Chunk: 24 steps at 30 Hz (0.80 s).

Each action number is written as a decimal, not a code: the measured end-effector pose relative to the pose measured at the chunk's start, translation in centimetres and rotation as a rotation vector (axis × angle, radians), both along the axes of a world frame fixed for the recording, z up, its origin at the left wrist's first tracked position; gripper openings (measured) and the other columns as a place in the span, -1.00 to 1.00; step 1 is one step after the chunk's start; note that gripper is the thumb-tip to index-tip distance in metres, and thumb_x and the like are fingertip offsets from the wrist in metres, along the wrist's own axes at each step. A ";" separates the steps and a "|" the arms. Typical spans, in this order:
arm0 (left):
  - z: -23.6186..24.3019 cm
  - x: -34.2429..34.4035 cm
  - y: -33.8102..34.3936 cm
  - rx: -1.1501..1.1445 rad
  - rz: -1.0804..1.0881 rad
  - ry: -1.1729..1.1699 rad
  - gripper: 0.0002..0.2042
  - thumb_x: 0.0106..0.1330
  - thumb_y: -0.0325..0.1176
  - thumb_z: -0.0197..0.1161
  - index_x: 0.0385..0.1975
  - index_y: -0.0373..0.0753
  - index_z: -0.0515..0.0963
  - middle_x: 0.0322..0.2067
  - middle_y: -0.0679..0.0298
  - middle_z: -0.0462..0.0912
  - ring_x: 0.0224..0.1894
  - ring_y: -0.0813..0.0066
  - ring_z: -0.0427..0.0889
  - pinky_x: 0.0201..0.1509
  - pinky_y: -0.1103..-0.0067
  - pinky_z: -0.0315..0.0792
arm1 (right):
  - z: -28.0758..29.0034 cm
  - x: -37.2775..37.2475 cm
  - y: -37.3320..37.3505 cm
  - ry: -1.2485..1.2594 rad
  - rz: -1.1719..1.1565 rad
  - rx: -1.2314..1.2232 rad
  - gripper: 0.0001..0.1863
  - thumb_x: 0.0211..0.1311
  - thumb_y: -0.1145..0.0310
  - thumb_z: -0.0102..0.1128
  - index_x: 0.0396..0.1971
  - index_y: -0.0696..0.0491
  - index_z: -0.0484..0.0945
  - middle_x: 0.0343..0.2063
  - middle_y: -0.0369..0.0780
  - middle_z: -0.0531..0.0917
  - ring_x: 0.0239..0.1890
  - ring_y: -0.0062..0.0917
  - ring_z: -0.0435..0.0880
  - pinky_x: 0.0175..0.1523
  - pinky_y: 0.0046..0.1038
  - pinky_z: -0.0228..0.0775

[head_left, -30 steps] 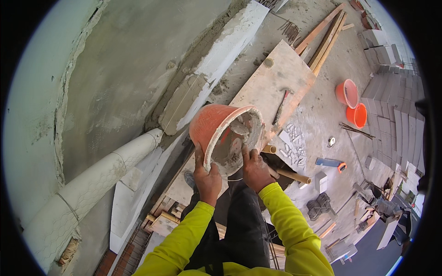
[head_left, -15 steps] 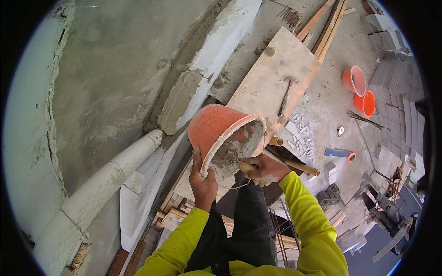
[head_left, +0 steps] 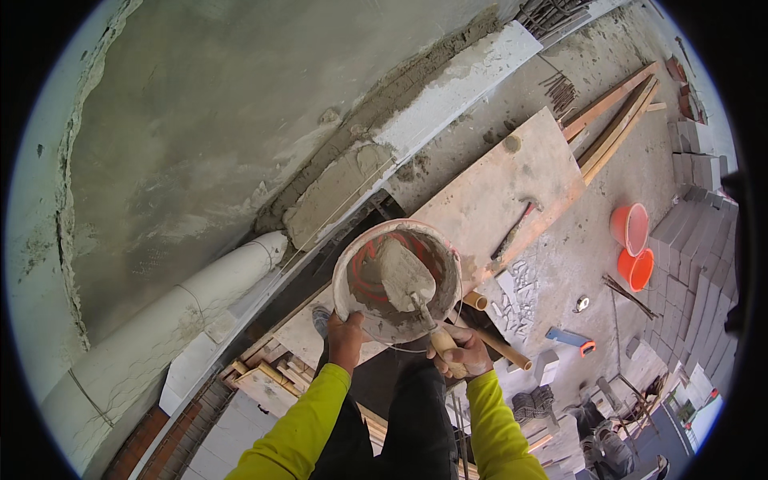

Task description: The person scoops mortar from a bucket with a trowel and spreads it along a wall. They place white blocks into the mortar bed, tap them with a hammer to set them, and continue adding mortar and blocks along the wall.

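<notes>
My left hand (head_left: 346, 340) grips the near-left rim of a mortar-caked orange bucket (head_left: 360, 268), held upright over my legs so its inside faces up. My right hand (head_left: 464, 352) is closed on the wooden handle of a trowel (head_left: 408, 280), whose blade is inside the bucket, coated with wet grey mortar. A plywood board (head_left: 492, 184) lies beyond the bucket, with a red-handled hammer (head_left: 514, 232) on it. Left of the bucket runs a white pipe (head_left: 184, 320) wrapped in wire mesh, below a plastered surface (head_left: 192, 144).
Bamboo poles (head_left: 504, 348) lie beside an opening near my feet. To the right are two orange buckets (head_left: 636, 268), stacked grey blocks (head_left: 684, 272), a handsaw (head_left: 570, 338), a tape measure (head_left: 582, 304) and timber planks (head_left: 616, 136). A mortar-topped white ledge (head_left: 440, 88) runs diagonally.
The bucket has turned from tilted to upright. My right hand has left the rim and taken the trowel handle, with the blade now showing inside. The view has shifted slightly.
</notes>
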State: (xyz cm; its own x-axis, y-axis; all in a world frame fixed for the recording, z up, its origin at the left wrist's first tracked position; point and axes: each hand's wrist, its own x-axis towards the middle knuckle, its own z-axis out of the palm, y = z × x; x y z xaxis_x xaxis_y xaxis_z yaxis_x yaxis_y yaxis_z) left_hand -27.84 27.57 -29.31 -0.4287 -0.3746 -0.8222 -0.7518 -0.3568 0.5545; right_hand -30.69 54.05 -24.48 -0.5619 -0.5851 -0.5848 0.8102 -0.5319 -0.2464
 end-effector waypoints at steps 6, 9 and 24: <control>-3.5 6.0 -2.2 -0.054 0.245 -0.195 -0.62 0.30 -0.53 0.10 0.13 -0.32 0.42 -0.15 0.06 0.62 -0.31 0.14 0.74 -0.35 0.36 0.68 | -5.0 -11.3 -2.0 0.458 0.081 0.683 -0.39 0.21 0.46 0.26 0.30 0.21 0.42 -0.31 -0.19 0.68 -0.42 -0.61 0.59 -0.25 -0.55 0.48; -3.5 8.6 -2.9 -0.124 0.236 -0.206 -0.62 0.29 -0.53 0.10 0.13 -0.33 0.41 -0.16 0.07 0.61 -0.32 0.13 0.74 -0.36 0.35 0.70 | -13.2 -17.2 -5.3 1.186 0.170 1.433 -0.37 0.11 0.48 0.25 0.26 0.12 0.42 -0.24 -0.04 0.59 -0.28 -0.11 0.64 -0.15 -0.24 0.54; -1.8 12.8 -4.3 -0.064 0.290 -0.329 -0.62 0.27 -0.48 0.09 0.11 -0.36 0.40 -0.17 0.04 0.60 -0.37 0.11 0.74 -0.42 0.34 0.70 | -18.3 -15.9 -9.1 1.100 0.451 1.364 -0.31 0.14 0.48 0.17 0.34 0.01 0.28 -0.22 0.03 0.58 -0.23 0.05 0.63 -0.11 -0.07 0.53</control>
